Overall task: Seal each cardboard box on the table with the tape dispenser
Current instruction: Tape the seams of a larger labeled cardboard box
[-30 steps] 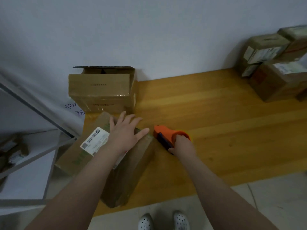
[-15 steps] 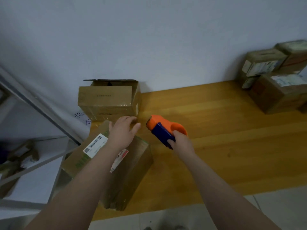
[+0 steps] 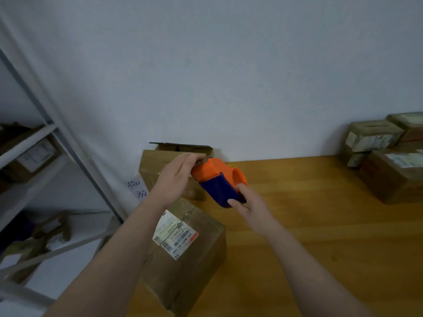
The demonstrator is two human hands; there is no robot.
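Note:
My right hand grips the orange and blue tape dispenser, held up in the air above the table's left end. My left hand is raised to the dispenser's front end, its fingertips curled at the tape edge there. Below both hands lies a closed cardboard box with a white shipping label on top. Behind it, against the wall, stands a second cardboard box with its top flaps open.
The wooden table stretches to the right. Several taped cardboard boxes are stacked at its far right corner. A grey metal shelf with boxes stands on the left. A paper note hangs by the open box.
My left hand has come off the labelled box and gone up to the dispenser's front. My right hand has lifted the dispenser higher. The camera has tilted upward.

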